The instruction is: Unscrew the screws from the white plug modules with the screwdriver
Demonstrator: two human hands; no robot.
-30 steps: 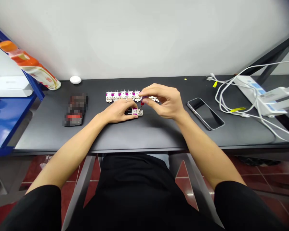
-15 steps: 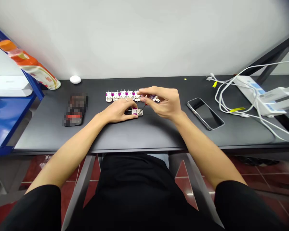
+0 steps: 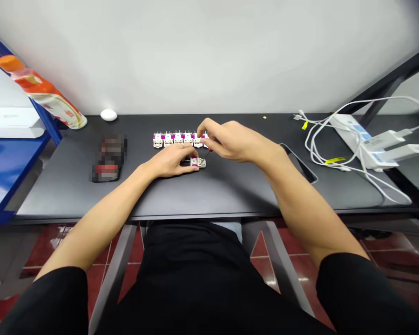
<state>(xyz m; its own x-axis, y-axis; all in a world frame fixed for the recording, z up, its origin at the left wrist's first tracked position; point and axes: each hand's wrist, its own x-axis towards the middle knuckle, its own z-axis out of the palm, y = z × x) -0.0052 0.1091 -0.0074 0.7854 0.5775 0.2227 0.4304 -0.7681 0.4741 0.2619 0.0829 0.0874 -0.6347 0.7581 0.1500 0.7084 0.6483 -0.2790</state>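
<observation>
My left hand (image 3: 172, 160) rests on the black table, with its thumb and fingers closed round a small white-and-purple module (image 3: 197, 162) that lies on its side with thin metal pins. A screwdriver (image 3: 206, 155) is pinched in my right hand (image 3: 226, 139), its thin shaft slanting down to the module's right end. The handle is mostly hidden; a bit of red shows by the fingers. Behind my hands stands a row of several similar modules (image 3: 168, 139), pins upward. My right hand hides the right part of that row.
A phone (image 3: 302, 164) lies right of my right forearm, partly covered by it. Farther right are white cables (image 3: 312, 144) and a power strip (image 3: 359, 139). To the left are a blurred-out dark object (image 3: 110, 158), a white oval object (image 3: 109, 115) and an orange-white bottle (image 3: 52, 95).
My right hand has rolled over, its back now turned up and its forearm swung over part of the phone. The left hand keeps its hold. The view has shifted slightly.
</observation>
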